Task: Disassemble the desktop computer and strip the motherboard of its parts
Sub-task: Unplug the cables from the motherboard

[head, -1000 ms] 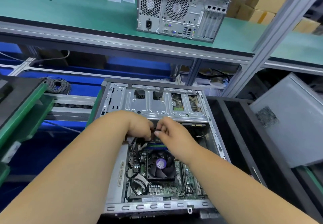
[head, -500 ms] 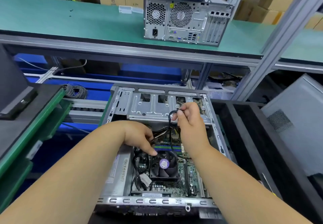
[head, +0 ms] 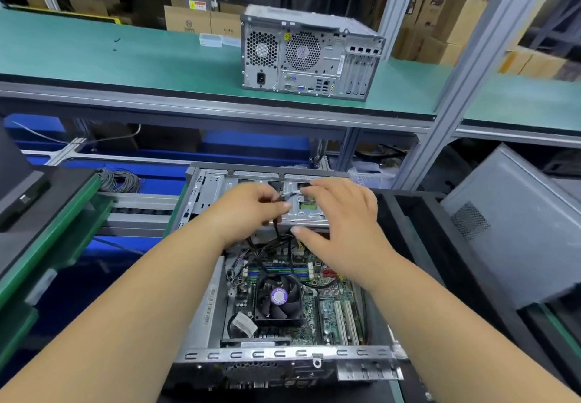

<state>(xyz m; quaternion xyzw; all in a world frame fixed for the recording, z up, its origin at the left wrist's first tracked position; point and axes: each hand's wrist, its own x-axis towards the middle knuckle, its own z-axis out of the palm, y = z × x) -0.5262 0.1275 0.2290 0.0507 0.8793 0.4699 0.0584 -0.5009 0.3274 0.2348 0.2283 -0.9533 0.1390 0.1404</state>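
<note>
We saw the open case [head: 201, 317] lying on its side at the near middle of the scene, with the motherboard [head: 330, 305] exposed inside it and the fan [head: 278, 297] sitting near the board's centre. At the far end of the case, both hands worked over the metal drive cage [head: 309, 210]. The left hand [head: 248, 207] had its fingers curled around a black cable [head: 276, 229] that ran down toward the board, pinching it near a grey connector [head: 290, 195]. The right hand [head: 342, 214] reached over the cage just beside the left, its fingers spread and only loosely bent, the fingertips touching the connector end; we could not tell whether they truly pinched it. The thumb [head: 303, 232] pointed left below the cage edge. More dark cables [head: 267, 245] tangled between the cage and the board. On the far green surface [head: 125, 59] a second computer [head: 308, 53] stood upright, its rear panel facing us. A grey side panel [head: 509, 223] leaned at the right, and a coil of wire [head: 118, 179] lay at the left.
</note>
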